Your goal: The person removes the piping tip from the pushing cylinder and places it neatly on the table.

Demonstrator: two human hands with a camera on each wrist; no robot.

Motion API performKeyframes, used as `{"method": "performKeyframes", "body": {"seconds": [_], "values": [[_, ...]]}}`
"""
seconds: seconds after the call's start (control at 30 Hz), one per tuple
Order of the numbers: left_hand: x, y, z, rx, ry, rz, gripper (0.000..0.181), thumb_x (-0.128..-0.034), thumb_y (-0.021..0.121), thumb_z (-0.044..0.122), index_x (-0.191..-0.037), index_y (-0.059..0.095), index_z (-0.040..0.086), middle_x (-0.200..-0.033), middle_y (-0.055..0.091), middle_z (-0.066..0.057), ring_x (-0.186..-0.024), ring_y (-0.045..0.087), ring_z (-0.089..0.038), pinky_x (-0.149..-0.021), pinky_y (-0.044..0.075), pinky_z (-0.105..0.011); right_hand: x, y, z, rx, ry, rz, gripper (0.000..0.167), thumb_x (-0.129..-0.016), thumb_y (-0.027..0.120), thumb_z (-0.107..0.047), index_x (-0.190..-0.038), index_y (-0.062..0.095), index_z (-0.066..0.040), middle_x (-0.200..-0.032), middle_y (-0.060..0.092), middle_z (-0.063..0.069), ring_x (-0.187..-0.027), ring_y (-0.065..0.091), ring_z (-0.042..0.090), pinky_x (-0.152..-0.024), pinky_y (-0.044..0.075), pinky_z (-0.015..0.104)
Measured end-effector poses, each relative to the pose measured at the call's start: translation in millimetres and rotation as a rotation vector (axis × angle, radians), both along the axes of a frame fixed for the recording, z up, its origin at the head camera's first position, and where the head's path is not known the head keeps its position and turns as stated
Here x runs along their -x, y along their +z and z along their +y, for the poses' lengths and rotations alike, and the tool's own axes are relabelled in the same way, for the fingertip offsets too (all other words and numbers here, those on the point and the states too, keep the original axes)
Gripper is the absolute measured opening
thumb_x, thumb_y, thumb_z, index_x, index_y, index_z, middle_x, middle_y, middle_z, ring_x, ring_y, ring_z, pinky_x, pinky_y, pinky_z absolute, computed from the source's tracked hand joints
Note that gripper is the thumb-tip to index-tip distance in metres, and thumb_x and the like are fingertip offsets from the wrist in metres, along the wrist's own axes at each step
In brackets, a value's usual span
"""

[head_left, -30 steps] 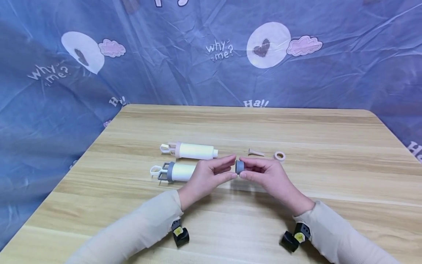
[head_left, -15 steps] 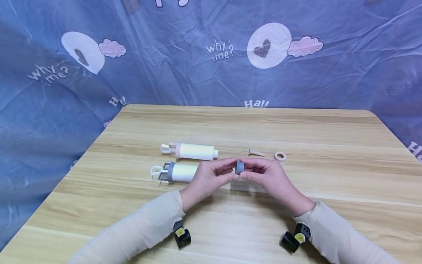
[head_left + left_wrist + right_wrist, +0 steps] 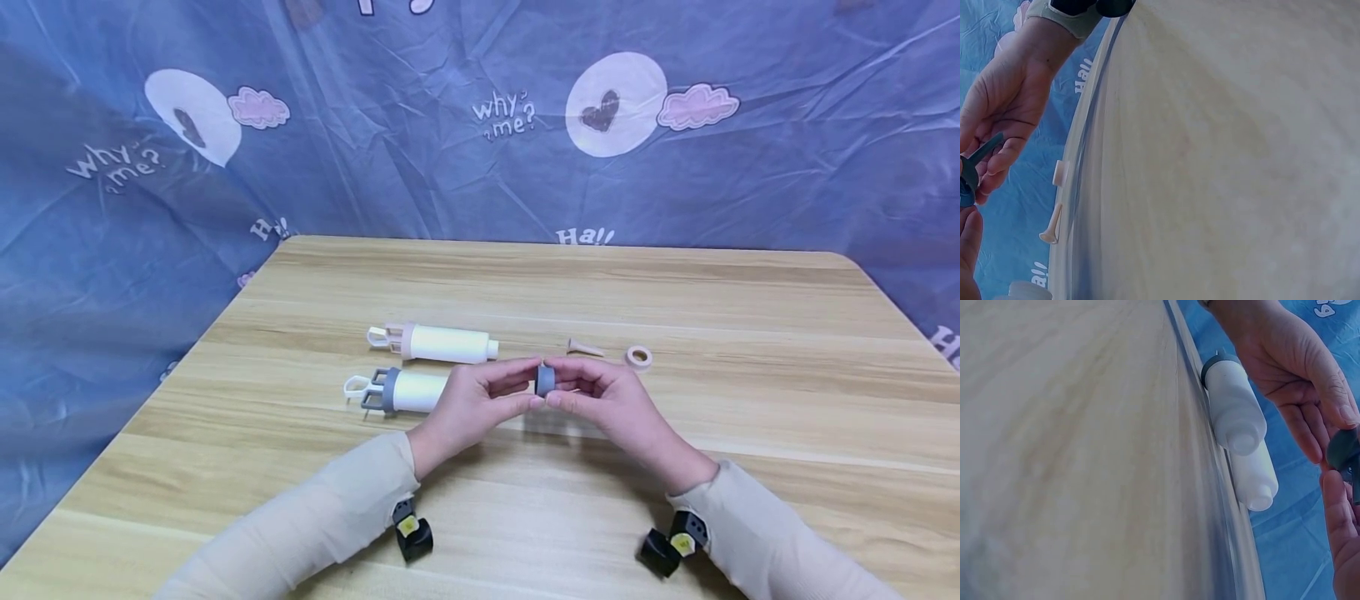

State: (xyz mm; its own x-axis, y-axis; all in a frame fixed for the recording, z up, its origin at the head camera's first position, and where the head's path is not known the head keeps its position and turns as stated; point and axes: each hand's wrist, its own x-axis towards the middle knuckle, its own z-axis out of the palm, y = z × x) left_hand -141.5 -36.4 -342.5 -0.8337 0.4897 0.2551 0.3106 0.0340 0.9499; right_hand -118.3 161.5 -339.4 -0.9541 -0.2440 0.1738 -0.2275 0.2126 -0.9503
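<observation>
Just above the table, a small grey ring-shaped cap (image 3: 545,381) is held between both hands. My left hand (image 3: 476,400) pinches its left rim with thumb and fingertips. From the opposite side my right hand (image 3: 618,404) grips the same cap by thumb and fingertips. In the left wrist view a dark stem (image 3: 988,148) sticks out of the cap towards the right palm. Behind the left hand lies a white cylinder with a grey collar (image 3: 418,392), its right end hidden in the head view. Whether stem and cap are one piece I cannot tell.
A second white cylinder with a pale pink collar (image 3: 450,344) lies farther back. To its right are a pale pink flared stem (image 3: 585,347) and a pale pink ring (image 3: 639,357). A blue printed cloth (image 3: 420,167) hangs behind the wooden table (image 3: 712,317).
Over the last second my left hand has shifted slightly right, closing the small gap to the grey cap. My right hand stays almost still, and the things on the table keep their places.
</observation>
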Motion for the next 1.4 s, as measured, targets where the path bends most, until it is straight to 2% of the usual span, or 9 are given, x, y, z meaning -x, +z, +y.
{"method": "performKeyframes", "body": {"seconds": [0.2,0.37,0.6,0.73,1.03,1.23,1.4], "values": [[-0.4,-0.6,-2.9,0.021,0.032,-0.017,0.044,-0.0781,0.071,0.003,-0.121,0.060,0.000,-0.117,0.062,-0.015,-0.103,0.063,-0.021,-0.083,0.050,-0.023,-2.7,-1.3,0.5,0.012,-0.022,-0.021,0.038,-0.082,0.067,-0.007,-0.118,0.059,0.004,-0.100,0.065,0.005,-0.085,0.062,0.010,-0.071,0.051,0.023],[0.5,-0.2,-5.2,0.044,0.054,-0.011,0.045,-0.0775,0.072,0.004,-0.120,0.060,0.000,-0.117,0.063,-0.013,-0.102,0.063,-0.020,-0.083,0.050,-0.023,-4.7,-1.9,0.9,0.053,-0.032,-0.044,0.033,-0.083,0.066,-0.006,-0.112,0.059,0.008,-0.099,0.064,0.002,-0.078,0.061,0.012,-0.068,0.053,0.025],[1.7,0.4,-6.0,0.044,0.073,0.014,0.044,-0.0775,0.072,0.003,-0.120,0.060,0.000,-0.115,0.064,-0.015,-0.103,0.063,-0.021,-0.084,0.049,-0.022,-5.1,-2.2,3.5,0.079,-0.011,-0.064,0.030,-0.084,0.064,-0.004,-0.109,0.057,0.013,-0.080,0.066,0.000,-0.072,0.063,0.012,-0.067,0.054,0.026],[1.6,1.0,-6.4,0.046,0.084,0.017,0.044,-0.0775,0.072,0.003,-0.120,0.060,0.000,-0.114,0.064,-0.014,-0.103,0.063,-0.020,-0.084,0.049,-0.021,-4.4,-3.0,5.0,0.074,-0.007,-0.073,0.028,-0.085,0.063,-0.003,-0.106,0.057,0.013,-0.077,0.066,-0.001,-0.071,0.063,0.011,-0.066,0.053,0.025],[2.1,0.7,-6.7,0.040,0.090,0.023,0.044,-0.0770,0.072,0.004,-0.120,0.061,0.002,-0.114,0.064,-0.014,-0.102,0.063,-0.020,-0.084,0.049,-0.022,-3.5,-2.4,6.5,0.090,-0.006,-0.085,0.027,-0.085,0.062,-0.003,-0.105,0.056,0.014,-0.079,0.067,0.010,-0.071,0.063,0.011,-0.067,0.054,0.027],[2.7,-0.4,-7.4,0.037,0.092,0.022,0.044,-0.0767,0.073,0.004,-0.119,0.062,0.002,-0.113,0.065,-0.014,-0.101,0.064,-0.020,-0.084,0.049,-0.022,-3.4,-1.8,8.2,0.091,-0.006,-0.079,0.024,-0.087,0.059,0.000,-0.105,0.056,0.015,-0.078,0.067,0.004,-0.071,0.063,0.010,-0.067,0.054,0.026],[1.9,-0.4,-7.7,0.034,0.090,0.011,0.044,-0.0769,0.072,0.004,-0.120,0.061,0.001,-0.113,0.065,-0.015,-0.101,0.064,-0.020,-0.084,0.050,-0.022,-2.4,-1.1,9.4,0.065,-0.043,-0.082,0.021,-0.088,0.059,-0.004,-0.102,0.058,0.012,-0.077,0.066,0.001,-0.071,0.063,0.010,-0.067,0.054,0.026]]}}
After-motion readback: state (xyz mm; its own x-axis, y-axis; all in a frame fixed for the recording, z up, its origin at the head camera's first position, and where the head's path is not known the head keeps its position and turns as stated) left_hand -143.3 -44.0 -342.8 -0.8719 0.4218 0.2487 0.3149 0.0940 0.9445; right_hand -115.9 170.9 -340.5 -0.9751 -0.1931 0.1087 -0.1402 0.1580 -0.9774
